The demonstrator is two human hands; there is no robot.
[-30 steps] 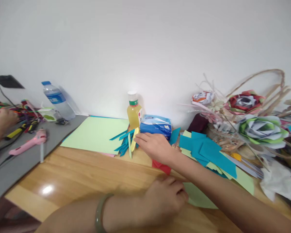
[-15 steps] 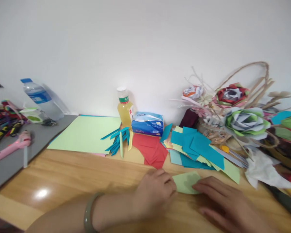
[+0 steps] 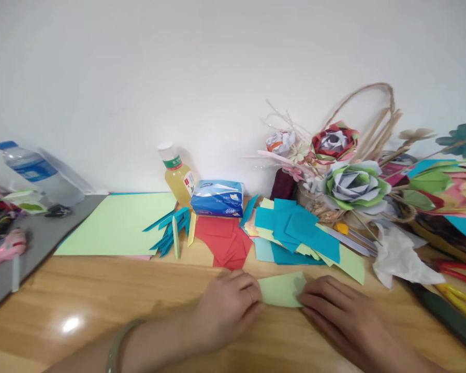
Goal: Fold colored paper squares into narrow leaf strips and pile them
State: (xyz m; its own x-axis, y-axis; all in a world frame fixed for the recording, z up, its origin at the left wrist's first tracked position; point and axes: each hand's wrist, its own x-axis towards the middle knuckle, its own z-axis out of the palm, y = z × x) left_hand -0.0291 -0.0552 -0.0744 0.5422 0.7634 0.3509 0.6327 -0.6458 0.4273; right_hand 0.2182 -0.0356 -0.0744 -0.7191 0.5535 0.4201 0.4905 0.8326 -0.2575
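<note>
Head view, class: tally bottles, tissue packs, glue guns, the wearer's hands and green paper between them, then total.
Bottles: 2 (blue-capped, white-capped)
Tissue pack: 1
Glue gun: 1
Hands: 2 (left hand, right hand)
Green paper: 1
Total: 7

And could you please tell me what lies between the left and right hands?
In the head view, a light green piece of paper lies between the left hand and the right hand.

left hand (image 3: 233, 305) curled, right hand (image 3: 339, 308) flatter
</note>
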